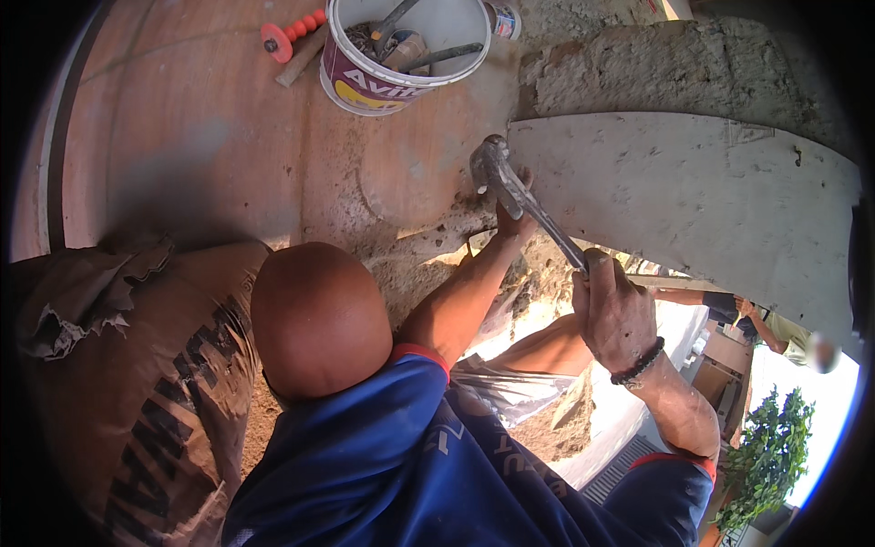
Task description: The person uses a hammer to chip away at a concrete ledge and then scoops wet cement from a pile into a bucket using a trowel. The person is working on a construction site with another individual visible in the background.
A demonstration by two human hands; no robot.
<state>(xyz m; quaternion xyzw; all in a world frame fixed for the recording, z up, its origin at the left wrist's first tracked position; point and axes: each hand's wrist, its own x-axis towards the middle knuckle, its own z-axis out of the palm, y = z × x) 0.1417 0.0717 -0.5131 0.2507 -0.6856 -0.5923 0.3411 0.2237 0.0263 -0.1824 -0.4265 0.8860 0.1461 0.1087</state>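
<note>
My right hand (616, 305) is wrapped round the handle of a grey, cement-smeared hammer (540, 211). The hammer slants up and left, its head beside the lower left corner of a large pale board (674, 196). Directly behind the hammer head is my left hand (516, 221), at that same board corner against the rough, crumbly wall base. One finger of it points upward. Its other fingers are mostly hidden, so whether it holds anything does not show.
A white bucket (372, 102) with tools stands at the top, beside a red-guarded chisel (290, 34). A torn brown sack (173, 365) lies at left. A bare rounded knee (319, 314) is nearby. At far right are another person (795, 339) and a leafy plant (770, 451).
</note>
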